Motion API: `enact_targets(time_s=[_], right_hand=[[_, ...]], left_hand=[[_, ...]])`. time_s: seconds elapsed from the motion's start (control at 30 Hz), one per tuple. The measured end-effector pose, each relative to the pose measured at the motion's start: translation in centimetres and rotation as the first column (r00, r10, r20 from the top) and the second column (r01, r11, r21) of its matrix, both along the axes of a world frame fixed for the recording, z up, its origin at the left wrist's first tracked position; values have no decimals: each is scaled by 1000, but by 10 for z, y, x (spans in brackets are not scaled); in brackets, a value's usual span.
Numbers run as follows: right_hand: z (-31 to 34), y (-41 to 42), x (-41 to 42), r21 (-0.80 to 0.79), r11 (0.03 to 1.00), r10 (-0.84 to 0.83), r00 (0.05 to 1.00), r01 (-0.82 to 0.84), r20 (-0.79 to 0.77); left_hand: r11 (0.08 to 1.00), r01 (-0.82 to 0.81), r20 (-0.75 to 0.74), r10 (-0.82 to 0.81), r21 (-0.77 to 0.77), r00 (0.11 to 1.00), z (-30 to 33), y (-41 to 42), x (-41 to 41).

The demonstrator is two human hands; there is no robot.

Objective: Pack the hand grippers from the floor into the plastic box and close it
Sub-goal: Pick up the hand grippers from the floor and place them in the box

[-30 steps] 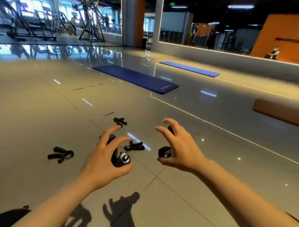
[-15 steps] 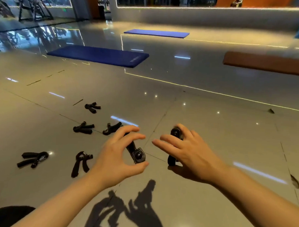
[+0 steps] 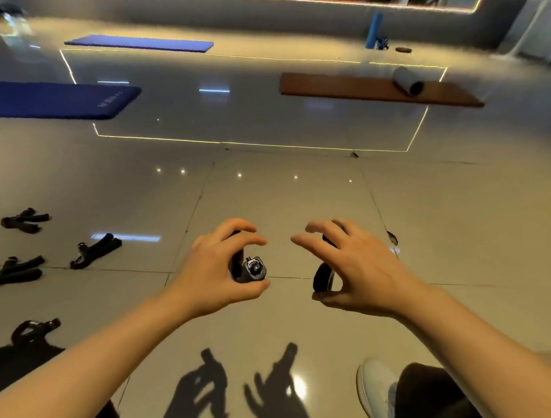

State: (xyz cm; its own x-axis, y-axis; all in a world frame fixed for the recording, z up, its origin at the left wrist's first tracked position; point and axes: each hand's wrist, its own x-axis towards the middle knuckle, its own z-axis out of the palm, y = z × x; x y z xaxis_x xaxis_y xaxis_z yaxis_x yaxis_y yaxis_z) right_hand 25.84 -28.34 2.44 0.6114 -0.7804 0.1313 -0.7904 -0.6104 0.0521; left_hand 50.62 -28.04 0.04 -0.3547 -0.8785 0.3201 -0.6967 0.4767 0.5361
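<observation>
Several black hand grippers lie on the tiled floor at the left: one (image 3: 24,219) farthest, one (image 3: 95,250) nearest my hands, one (image 3: 12,271) by the left edge and one (image 3: 35,328) beside my knee. My left hand (image 3: 214,269) hovers mid-frame with curled, parted fingers; a black device with a round knob (image 3: 254,269) sits against its palm. My right hand (image 3: 356,272) hovers alongside, fingers spread, with a black piece (image 3: 323,277) at its palm. Neither hand touches a hand gripper. No plastic box is in view.
A blue mat (image 3: 58,99) lies at the far left, and a second blue mat (image 3: 139,42) lies beyond it. A brown mat (image 3: 352,89) carries a grey roller (image 3: 407,80). A blue roller (image 3: 373,30) stands by the wall. My pale shoe (image 3: 375,390) is at the bottom right.
The view has swung right and downward, so the hand grippers have slid to the left edge. Both hands keep the same hovering pose, fingers apart.
</observation>
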Motion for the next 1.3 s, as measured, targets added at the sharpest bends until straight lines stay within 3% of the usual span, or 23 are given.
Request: enact_targets(time_s=[0.27,0.5,0.7,0.83,0.93,1.03,1.13,1.3], right_hand=[[2,80,-43,-10,931,-363,928,365,85],[0,134,-38,40,866,-498,857,498,132],[18,179,-45,58,782,-624,778,621,73],[25,194,-62,103,722,-692,717,684,84],[16,211,-88,188,659,-749,657,728,86],[11,230,-112,302,595,-790,612,745,47],[13,227,-126,330,588,-783,621,739,5],[7,202,-134,339,664,-676,729,666,-108]], left_hand=[[985,162,-21,-163,-55,986,0,-1,-50],[957,284,-102,-289,-61,952,-2,13,-75],[905,425,-40,-425,-7,904,-5,9,-109],[913,409,-144,-404,7,903,-6,13,-152],[858,513,-143,-504,33,852,-15,23,-190],[742,665,-78,-660,84,747,-29,34,-217],[661,742,-22,-745,110,667,-40,38,-227],[648,752,17,-759,122,651,-38,39,-218]])
